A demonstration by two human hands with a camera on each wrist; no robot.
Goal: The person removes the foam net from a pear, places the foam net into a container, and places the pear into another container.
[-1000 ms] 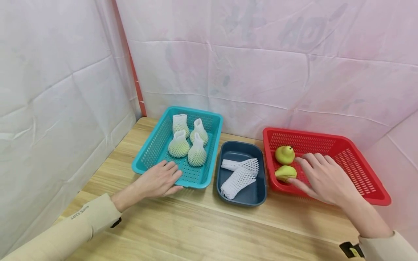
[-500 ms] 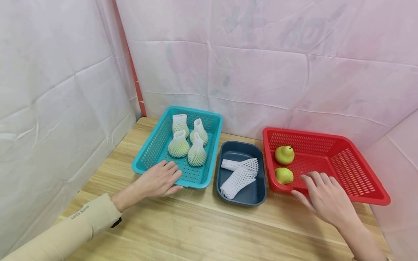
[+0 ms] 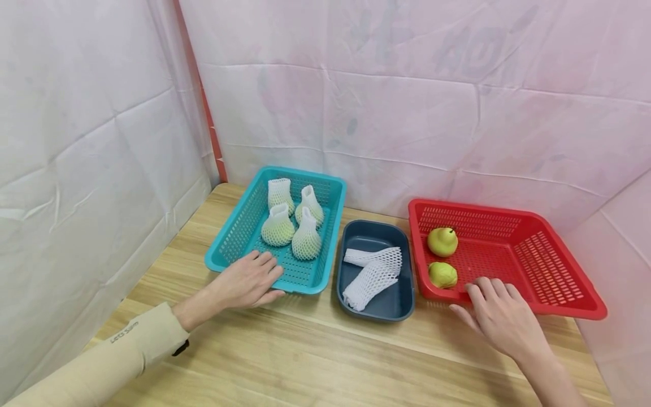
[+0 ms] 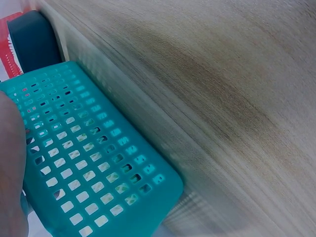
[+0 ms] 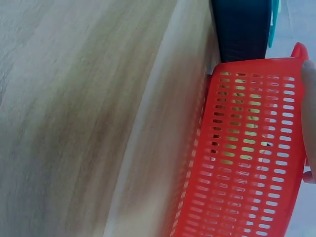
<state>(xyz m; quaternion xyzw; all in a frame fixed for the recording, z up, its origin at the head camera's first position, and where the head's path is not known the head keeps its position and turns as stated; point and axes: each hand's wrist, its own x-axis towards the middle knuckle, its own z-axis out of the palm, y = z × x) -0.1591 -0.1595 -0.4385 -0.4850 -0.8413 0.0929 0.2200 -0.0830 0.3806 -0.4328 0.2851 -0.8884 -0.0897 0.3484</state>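
Note:
In the head view my left hand [image 3: 249, 281] rests on the front rim of the teal basket [image 3: 229, 232], fingers over the edge and thumb outside. Several pears [image 3: 278, 226] in white foam net sleeves stand inside it. My right hand [image 3: 500, 314] rests at the front rim of the red basket [image 3: 529, 271], fingertips right at the edge and thumb spread to the left. Two bare green-yellow pears lie at that basket's left side, an upright rear pear [image 3: 442, 242] and a front pear [image 3: 442, 275]. Each wrist view shows only part of a hand beside the perforated basket wall.
Between the baskets sits a dark blue tray [image 3: 376, 315] holding two white foam net sleeves [image 3: 373, 277]. All three containers stand on a wooden table [image 3: 305, 362]. Pale cloth sheets [image 3: 325, 85] hang behind the table and along its sides.
My right hand has moved back from beside the pears to the red basket's front rim. The front pear has turned and settled. My left hand has stayed on the teal rim.

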